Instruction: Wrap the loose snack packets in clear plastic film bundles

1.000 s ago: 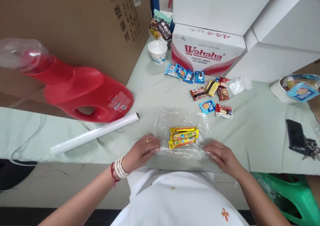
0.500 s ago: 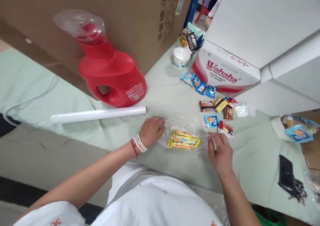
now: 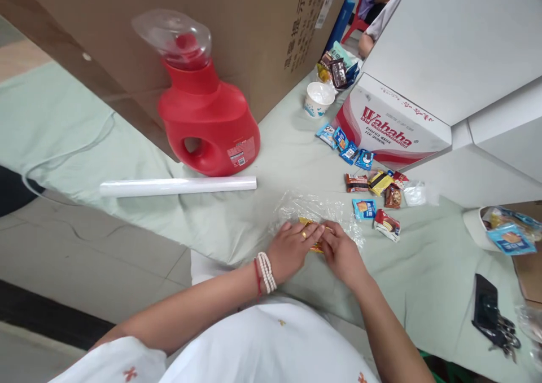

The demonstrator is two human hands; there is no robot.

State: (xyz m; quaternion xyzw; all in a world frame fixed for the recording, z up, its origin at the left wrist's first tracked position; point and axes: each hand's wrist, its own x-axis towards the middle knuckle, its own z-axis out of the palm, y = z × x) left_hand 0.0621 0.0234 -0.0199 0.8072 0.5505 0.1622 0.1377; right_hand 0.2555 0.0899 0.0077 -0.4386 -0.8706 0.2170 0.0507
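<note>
Several yellow-wrapped snack sticks (image 3: 317, 247) lie on a clear plastic sheet or bag (image 3: 302, 202) near the table's front edge, mostly covered by my hands. My left hand (image 3: 294, 245) reaches over them from the left, fingers close together and pressed on the sticks. From the right, my right hand (image 3: 341, 253) pinches at the sticks with bent fingers, its fingertips against those of the left. Whether the plastic is caught in the grip is hidden. To the right are a blue snack packet (image 3: 364, 208) and a red-and-white snack packet (image 3: 387, 225).
A red detergent jug (image 3: 215, 126) and a white roll (image 3: 178, 186) stand and lie at left, before a big cardboard box (image 3: 249, 27). Behind are a paper cup (image 3: 318, 100), small snacks and a Wahaha carton (image 3: 389, 123). At right lie a phone (image 3: 485, 301) and keys (image 3: 506, 335).
Both hands have moved inward from the plastic's left and right edges and now meet over the yellow snack sticks. The view has shifted slightly, moving the surroundings rightward.
</note>
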